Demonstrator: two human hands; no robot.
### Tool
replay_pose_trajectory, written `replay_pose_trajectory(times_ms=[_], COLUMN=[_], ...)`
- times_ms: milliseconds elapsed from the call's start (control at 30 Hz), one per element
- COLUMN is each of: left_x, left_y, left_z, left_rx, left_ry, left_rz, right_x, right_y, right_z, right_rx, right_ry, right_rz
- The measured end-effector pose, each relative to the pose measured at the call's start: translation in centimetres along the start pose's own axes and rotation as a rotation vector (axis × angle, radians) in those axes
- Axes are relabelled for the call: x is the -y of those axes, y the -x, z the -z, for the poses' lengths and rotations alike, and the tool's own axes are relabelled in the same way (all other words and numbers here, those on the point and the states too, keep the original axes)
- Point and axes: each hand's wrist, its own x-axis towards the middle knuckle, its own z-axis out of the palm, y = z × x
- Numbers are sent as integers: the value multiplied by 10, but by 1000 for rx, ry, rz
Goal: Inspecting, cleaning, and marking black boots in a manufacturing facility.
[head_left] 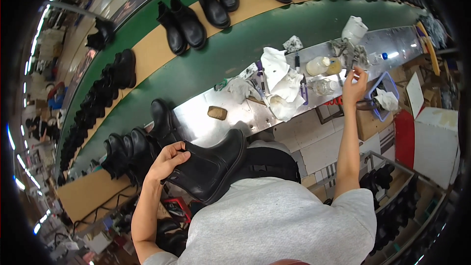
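Observation:
My left hand [169, 161] is closed round the upper part of a black ankle boot [216, 164], which lies on its side against my lap with its toe to the upper right. Out to the right, over the metal worktop, my right hand [355, 87] has its fingers pinched together. What they hold, if anything, is too small to make out. Close to that hand are a clear bottle [324, 87], a white-capped bottle [318, 66], a small yellowish jar [334, 66] and a crumpled grey cloth [351, 53].
White paper sheets [277, 68], a grey rag [240, 90] and a brown sponge block [217, 113] lie on the metal worktop [196, 126]. Beyond runs a green conveyor [255, 34] with rows of black boots [186, 23]. A blue basket [379, 99] stands right; more boots [130, 147] stand left.

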Motion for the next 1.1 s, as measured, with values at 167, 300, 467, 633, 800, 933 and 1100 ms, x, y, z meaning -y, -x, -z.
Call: replay_pose_trajectory(times_ms=[167,300,467,633,800,933,1100], left_x=[-5,-16,-12,8,1,22,19], left_y=[5,6,11,16,23,26,16], left_z=[-13,-25,-16,2,9,27,26], left_rx=[-78,-136,-139,-171,-150,-192,-167], left_ry=[-44,-60,-26,81,52,8,87], left_rz=[1,-24,-16,-60,-85,-105,-86], right_x=[95,143,153,174,145,149,136], right_y=[87,123,154,157,169,160,165], right_z=[-17,-51,-77,-96,-133,-126,-123], right_rx=[660,743,875,827,799,685,745], right_ry=[-391,-445,-174,-174,-51,-71,47], right_rz=[-3,283,386,463,372,285,298])
